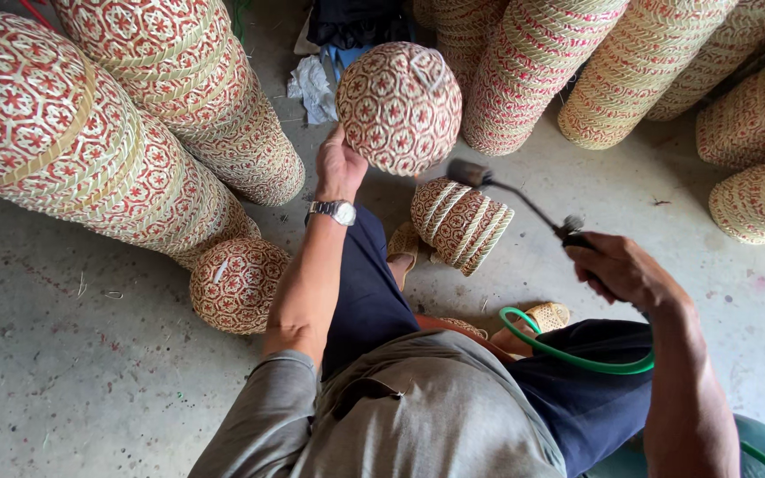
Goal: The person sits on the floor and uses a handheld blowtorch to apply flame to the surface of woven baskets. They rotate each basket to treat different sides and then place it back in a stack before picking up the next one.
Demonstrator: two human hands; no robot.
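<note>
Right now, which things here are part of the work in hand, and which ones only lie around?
In use:
- left hand holding up a round woven basket
- right hand gripping a torch
- green hose to the torch

Lying about:
- basket stacks
- loose basket on the floor
- small stack
- cloth

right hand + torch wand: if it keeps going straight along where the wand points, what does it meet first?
Probably the woven basket held up in the left hand. The right hand aims the wand up-left, its nozzle just below that basket. Depth is unclear; the small basket stack on the floor lies lower, likely beneath the line.
</note>
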